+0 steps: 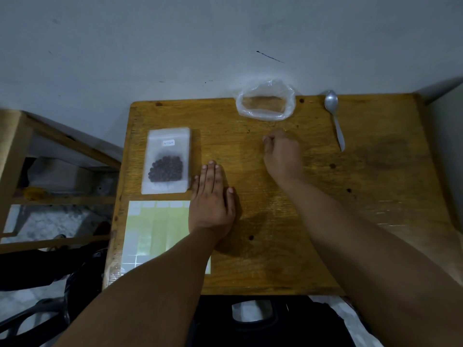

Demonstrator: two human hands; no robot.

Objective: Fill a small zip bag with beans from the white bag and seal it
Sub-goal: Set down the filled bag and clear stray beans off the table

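The task looks all but finished: the small zip bag (pixel 165 160) lies flat at the left of the counter (pixel 375 196), a clump of dark beans (pixel 165 169) inside and a label (pixel 168 143) on it, though whether its zip strip is fully pressed shut is too fine to tell. The white bag (pixel 265 116) sits open at the upper middle and the spoon (pixel 334 116) lies idle at the upper right. The left hand (pixel 211 199) rests flat with straight fingers just beside the zip bag, while the right hand (pixel 281 152) has its fingers curled with nothing visible in them.
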